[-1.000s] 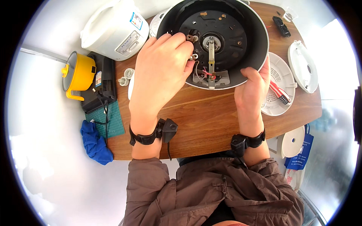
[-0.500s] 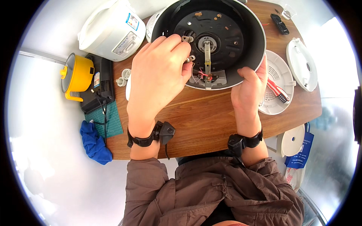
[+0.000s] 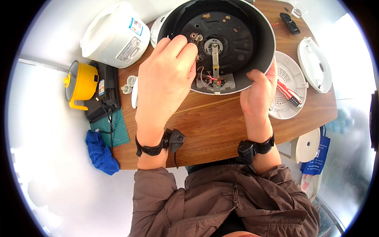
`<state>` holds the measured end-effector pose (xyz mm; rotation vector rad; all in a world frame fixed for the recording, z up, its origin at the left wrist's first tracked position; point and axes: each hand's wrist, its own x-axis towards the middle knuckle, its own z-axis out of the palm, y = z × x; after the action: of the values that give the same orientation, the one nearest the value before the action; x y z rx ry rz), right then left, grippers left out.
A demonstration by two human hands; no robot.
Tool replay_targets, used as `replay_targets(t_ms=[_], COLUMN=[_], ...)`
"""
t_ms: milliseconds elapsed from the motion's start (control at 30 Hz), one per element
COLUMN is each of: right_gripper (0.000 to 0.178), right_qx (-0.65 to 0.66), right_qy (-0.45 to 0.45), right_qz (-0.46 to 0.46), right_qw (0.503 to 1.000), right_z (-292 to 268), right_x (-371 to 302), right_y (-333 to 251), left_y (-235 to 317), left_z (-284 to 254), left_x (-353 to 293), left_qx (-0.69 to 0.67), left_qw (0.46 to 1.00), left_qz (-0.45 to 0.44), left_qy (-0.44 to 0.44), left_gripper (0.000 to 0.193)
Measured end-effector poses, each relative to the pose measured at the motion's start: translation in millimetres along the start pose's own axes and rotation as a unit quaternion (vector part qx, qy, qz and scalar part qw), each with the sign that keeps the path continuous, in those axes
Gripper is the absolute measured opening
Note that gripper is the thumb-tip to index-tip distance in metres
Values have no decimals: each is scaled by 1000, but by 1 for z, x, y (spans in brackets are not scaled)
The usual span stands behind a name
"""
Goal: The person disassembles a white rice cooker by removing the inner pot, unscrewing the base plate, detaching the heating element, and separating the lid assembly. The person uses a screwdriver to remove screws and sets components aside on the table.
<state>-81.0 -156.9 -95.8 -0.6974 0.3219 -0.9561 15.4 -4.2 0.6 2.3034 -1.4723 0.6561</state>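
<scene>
A rice cooker shell (image 3: 258, 51), round and black inside, is tilted toward me over the table. My right hand (image 3: 258, 89) grips its near right rim, thumb over the edge. My left hand (image 3: 167, 75) reaches over its left side with fingers closed in a pinch near small metal terminals (image 3: 196, 37) on the shell's floor. Whatever those fingertips hold is hidden behind the hand. A metal bracket (image 3: 216, 65) runs from the central round opening toward the near rim, with red and pale wires (image 3: 213, 79) at its lower end.
Right of the shell, a white vented cover (image 3: 288, 108) carries a red-and-black hand tool (image 3: 290, 94). Beyond lies a white oval cover (image 3: 316, 65). At left stand a white rice cooker (image 3: 110, 39), a yellow pot (image 3: 85, 81) on a black device (image 3: 103, 89), and a blue cloth (image 3: 100, 152).
The shell has shifted slightly left with my right hand. My left fingers have turned and stay beside the terminals, now hiding the lower one more.
</scene>
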Motion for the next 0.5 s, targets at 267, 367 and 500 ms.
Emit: replay_targets(t_ms=[267,367,500], right_gripper=[78,78,68], right_qx=[-14,-13,0], right_qy=[-13,-11,-6], right_qz=[10,9,1], right_qw=[1000,1000,1000], right_z=[-2,-1,5], right_x=[-1,-2,-3], right_y=[0,-2,-3], left_y=[4,5,4], left_z=[-2,1,5], left_x=[-3,-2,-4], left_qx=[25,19,10], left_qw=[999,999,1000], left_qz=[8,-5,-15], left_qy=[-42,-43,-12], left_gripper=[18,18,19])
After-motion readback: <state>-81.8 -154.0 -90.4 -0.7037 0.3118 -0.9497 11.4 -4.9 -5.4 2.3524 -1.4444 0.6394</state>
